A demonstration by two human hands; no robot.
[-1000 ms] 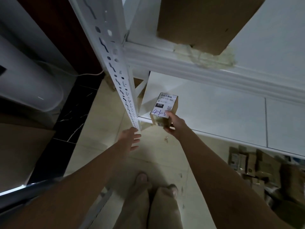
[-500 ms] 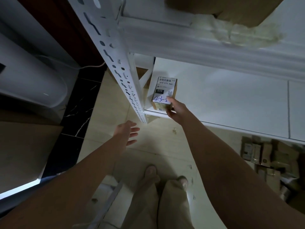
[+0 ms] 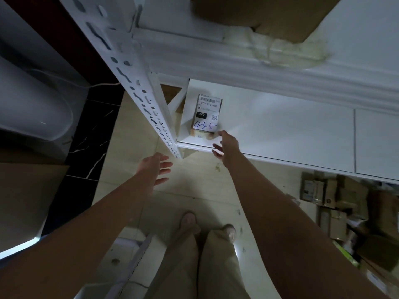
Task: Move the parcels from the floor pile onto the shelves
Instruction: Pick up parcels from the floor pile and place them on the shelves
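Note:
A small cardboard parcel [image 3: 207,117] with a white label marked "4-3-5" lies on the lower white shelf [image 3: 291,134], at its left front corner. My right hand [image 3: 226,147] hovers just in front of it with fingers spread, holding nothing. My left hand [image 3: 155,169] hangs open over the floor, left of the shelf post. A pile of brown parcels [image 3: 345,208] lies on the floor at the right, partly under the shelf.
A perforated white upright post [image 3: 133,83] rises at the shelf's left corner. A larger cardboard box [image 3: 269,14] sits on the upper shelf. My legs and feet [image 3: 207,234] stand on beige tiles. A white rounded appliance [image 3: 26,104] is at the left.
My right hand pushed the labelled parcel onto the shelf, let go of it and drew back slightly. My left hand dropped lower, away from the post.

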